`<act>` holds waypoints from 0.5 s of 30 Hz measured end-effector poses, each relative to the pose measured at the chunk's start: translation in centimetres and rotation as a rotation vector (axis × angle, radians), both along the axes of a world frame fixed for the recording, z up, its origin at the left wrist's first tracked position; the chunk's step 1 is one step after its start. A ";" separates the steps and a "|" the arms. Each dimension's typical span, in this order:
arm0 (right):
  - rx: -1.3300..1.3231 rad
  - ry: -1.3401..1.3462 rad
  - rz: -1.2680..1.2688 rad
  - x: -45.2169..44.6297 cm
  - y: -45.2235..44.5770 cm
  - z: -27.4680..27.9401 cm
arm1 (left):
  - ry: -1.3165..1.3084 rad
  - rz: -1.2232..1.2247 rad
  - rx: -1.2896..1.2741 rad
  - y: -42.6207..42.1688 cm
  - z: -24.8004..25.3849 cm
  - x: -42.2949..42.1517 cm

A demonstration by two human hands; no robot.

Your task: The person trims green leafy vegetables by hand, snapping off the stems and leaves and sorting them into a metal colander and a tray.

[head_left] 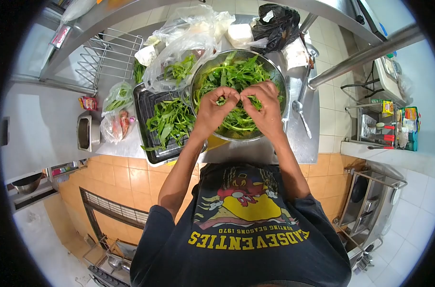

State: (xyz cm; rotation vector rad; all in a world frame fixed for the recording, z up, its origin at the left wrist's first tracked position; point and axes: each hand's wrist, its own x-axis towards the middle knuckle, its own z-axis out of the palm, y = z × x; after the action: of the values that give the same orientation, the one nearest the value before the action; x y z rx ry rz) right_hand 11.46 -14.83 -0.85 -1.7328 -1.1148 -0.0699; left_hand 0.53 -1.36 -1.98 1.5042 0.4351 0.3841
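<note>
- Head view, left of the frame: a wire rack (110, 60) stands at the upper left, with a steel container (88, 133) below it near the table's edge.
- Just right of these, a small bag of greens (118, 97) lies above a bag with reddish contents (116, 127), perhaps bagged to keep the two apart.
- Left of centre, a dark tray (144, 101) bears loose leafy stems (167, 122); its place close beside the colander probably puts them within easy reach of the left hand.
- Above the tray, toward the upper middle, a crumpled clear bag (184, 45) has more greens showing through it.
- At centre, the colander (276, 74) holds a heap of leafy greens (236, 71); set right under the hands, it would likely catch whatever falls.
- Left hand (216, 107), over the heap: fingers curled, thumb and forefinger drawn into a pinch, with leaves visible behind the loop they make.
- Right hand (265, 103), just beside it: also pinched, other fingers bent, its tips nearly meeting the left's. Both seem set for fine finger work; what lies between the tips is too small to make out.
- Upper right of the colander, a black plastic bag (276, 26) sits bunched up.
- Farther right, a spoon (302, 118) lies on the steel table (309, 148), apart from both hands.
</note>
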 end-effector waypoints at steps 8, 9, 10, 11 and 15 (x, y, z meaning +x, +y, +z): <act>0.097 0.208 -0.068 1.4 -0.8 0.3 | -0.063 0.276 -0.050 2.6 0.6 -2.6; 0.091 0.224 -0.077 1.5 -1.0 0.1 | -0.004 0.312 0.047 3.5 0.8 -3.4; 0.086 0.242 -0.082 1.6 -1.1 -0.5 | 0.057 0.352 0.146 4.4 1.0 -4.4; 0.080 0.260 -0.086 1.7 -1.2 -0.8 | 0.092 0.395 0.247 5.2 1.0 -5.4; 0.055 0.401 -0.066 1.8 -1.4 -1.2 | 0.222 0.443 0.583 8.2 -0.1 -9.4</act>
State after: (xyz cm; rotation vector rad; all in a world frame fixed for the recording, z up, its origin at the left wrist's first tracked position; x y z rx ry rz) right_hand 13.30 -16.23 -2.03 -1.6425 -0.7549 0.1969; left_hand -8.91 6.83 -2.04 2.0265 0.8940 0.7397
